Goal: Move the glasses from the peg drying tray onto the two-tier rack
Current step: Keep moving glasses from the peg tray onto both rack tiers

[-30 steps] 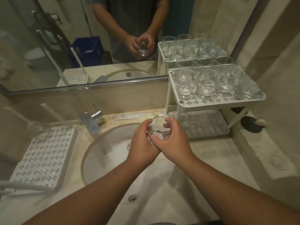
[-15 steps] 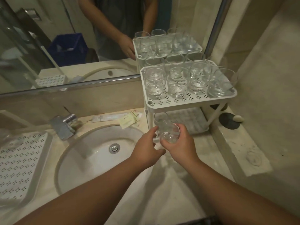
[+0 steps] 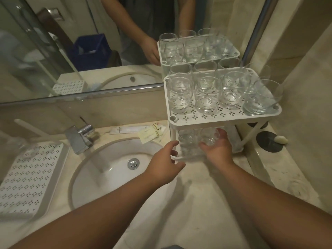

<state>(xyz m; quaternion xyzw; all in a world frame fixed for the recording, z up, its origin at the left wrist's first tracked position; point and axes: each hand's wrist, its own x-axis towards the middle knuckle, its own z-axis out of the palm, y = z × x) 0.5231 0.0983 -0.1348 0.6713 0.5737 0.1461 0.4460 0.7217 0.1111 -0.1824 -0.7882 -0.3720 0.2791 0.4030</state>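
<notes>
My right hand [image 3: 218,150] has its grip wrapped round a glass [image 3: 209,136], low under the top shelf of the two-tier rack [image 3: 197,117] (the top is full, so it goes below). My left hand [image 3: 165,164] is open, holding nothing, beside the rack.

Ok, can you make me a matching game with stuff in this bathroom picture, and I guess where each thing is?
Things:
1. right hand
2. left hand
3. peg drying tray
4. soap

Places:
A. left of the sink
B. open, beside the rack's lower tier
C. on a dark round dish, right of the rack
D. holding a glass at the lower tier

Pairs: 1-D, 2-B, 3-A, 4-C
</notes>
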